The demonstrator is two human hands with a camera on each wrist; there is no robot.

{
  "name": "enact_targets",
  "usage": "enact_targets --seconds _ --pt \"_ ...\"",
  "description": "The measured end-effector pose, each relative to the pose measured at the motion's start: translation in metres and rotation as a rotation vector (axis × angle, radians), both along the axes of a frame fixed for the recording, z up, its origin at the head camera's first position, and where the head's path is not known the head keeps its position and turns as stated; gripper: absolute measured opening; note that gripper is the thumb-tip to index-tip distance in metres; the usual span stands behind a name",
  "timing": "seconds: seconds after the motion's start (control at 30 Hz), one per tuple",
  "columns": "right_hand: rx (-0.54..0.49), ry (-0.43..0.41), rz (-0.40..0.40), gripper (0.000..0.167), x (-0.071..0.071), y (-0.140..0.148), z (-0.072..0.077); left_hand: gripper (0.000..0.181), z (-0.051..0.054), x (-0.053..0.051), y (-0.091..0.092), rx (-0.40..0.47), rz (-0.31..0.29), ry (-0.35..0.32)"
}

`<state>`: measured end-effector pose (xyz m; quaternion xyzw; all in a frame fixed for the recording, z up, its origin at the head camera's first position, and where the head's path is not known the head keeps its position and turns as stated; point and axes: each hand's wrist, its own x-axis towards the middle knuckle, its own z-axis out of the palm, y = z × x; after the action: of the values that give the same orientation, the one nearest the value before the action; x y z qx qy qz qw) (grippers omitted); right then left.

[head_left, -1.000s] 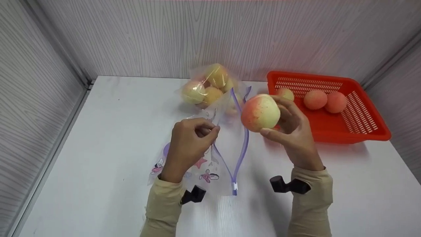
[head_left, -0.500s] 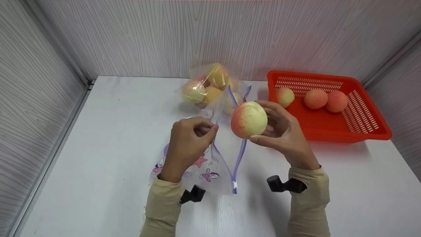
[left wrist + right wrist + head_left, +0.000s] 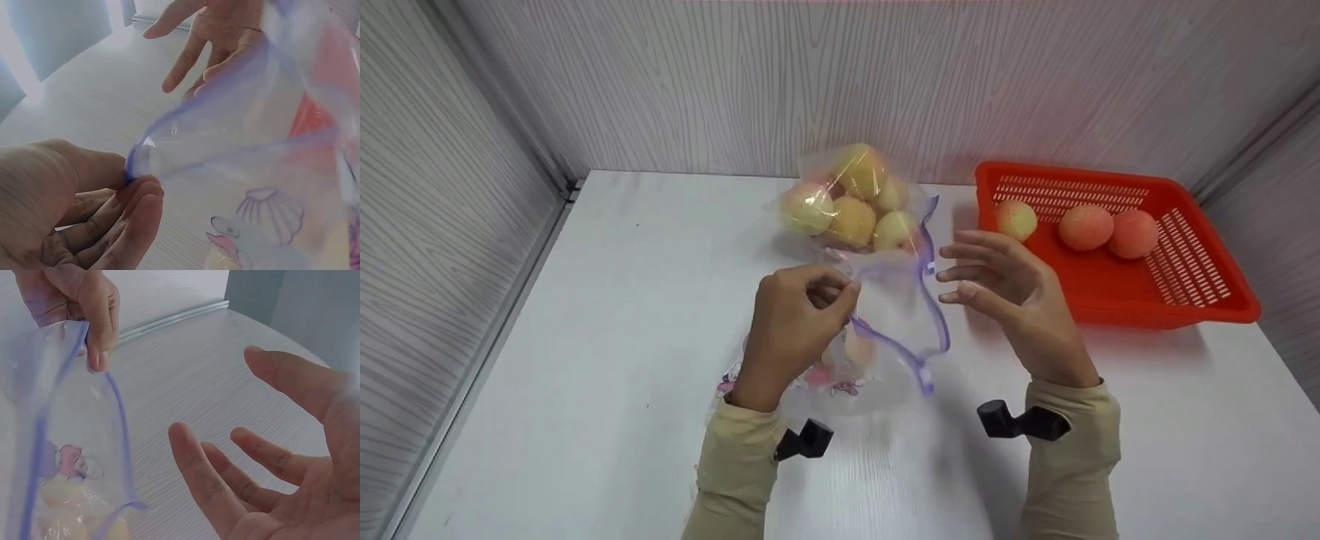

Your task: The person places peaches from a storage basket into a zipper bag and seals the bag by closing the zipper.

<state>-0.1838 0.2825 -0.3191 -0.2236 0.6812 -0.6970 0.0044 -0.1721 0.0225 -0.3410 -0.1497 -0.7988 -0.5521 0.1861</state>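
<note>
In the head view the left hand (image 3: 802, 330) pinches the purple-edged rim of a clear printed zip bag (image 3: 896, 300) between thumb and fingers. A peach (image 3: 860, 346) shows through the plastic, low in that bag, just right of the hand. Fingers spread and holding nothing, the right hand (image 3: 1012, 300) hovers right of the bag's mouth. The left wrist view has the left fingers on the purple strip (image 3: 130, 163) at the bag's corner. The bag's mouth gapes in the right wrist view, beside the spread right hand (image 3: 281, 467).
Behind the printed bag, a filled clear bag (image 3: 851, 202) holds several peaches. At the right stands a red plastic basket (image 3: 1110, 289) with a yellowish peach (image 3: 1016, 220) and two pinkish peaches (image 3: 1086, 226) inside. A pale panel (image 3: 735, 90) rises along the table's back edge.
The right hand moved left with a peach, let it go, and is back to the right with fingers spread. A peach now shows inside the bag, whose zip edge has shifted. The left hand barely moved.
</note>
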Motion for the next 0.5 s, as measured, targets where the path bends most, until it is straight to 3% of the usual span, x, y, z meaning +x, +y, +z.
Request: enact_targets --seconds 0.17,0.37,0.5 --pt "-0.064 0.004 -0.046 0.043 0.0001 0.0049 0.0017 0.007 0.0007 -0.0011 0.0007 -0.020 0.011 0.002" --pt "-0.151 0.036 -0.194 0.038 0.0012 0.0084 0.0037 0.006 0.0014 -0.0002 -0.0018 -0.013 0.021 0.004" --pt "-0.365 0.108 -0.287 0.034 -0.0008 0.0108 0.0055 0.006 0.0016 0.0007 -0.0023 -0.014 0.015 -0.002"
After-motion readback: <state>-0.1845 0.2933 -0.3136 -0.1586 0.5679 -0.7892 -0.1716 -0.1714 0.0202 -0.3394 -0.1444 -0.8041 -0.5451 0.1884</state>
